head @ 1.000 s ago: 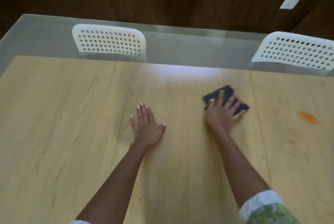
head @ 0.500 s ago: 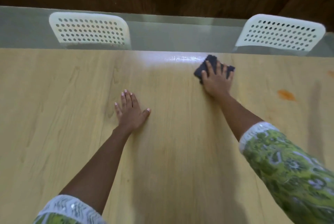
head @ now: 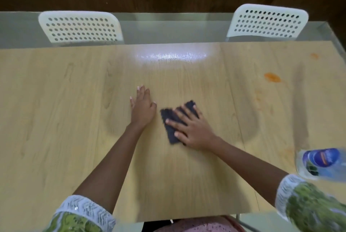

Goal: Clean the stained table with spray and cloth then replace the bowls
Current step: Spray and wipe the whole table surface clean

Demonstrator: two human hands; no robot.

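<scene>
A light wooden table [head: 56, 100] fills the view. My right hand [head: 191, 128] presses a dark cloth [head: 169, 119] flat on the table's middle with spread, straight fingers. Just left of it, my left hand [head: 143, 107] rests flat on the wood with its fingers together. An orange stain [head: 272, 77] marks the table at the right, with fainter orange smears [head: 259, 97] below it and a smaller spot [head: 314, 55] near the far right corner. A clear spray bottle with a blue label [head: 322, 164] stands at the right edge, blurred. No bowls are in view.
Two white perforated chairs [head: 80, 26] [head: 267, 21] stand behind the table's far edge, seen through a glass margin. A dark wooden wall with two sockets lies beyond. A bright glare [head: 172, 55] sits on the far middle of the table.
My right hand has dragged the cloth from the far edge back toward me to the middle, close beside my left hand. The view has shifted and the spray bottle has come into sight.
</scene>
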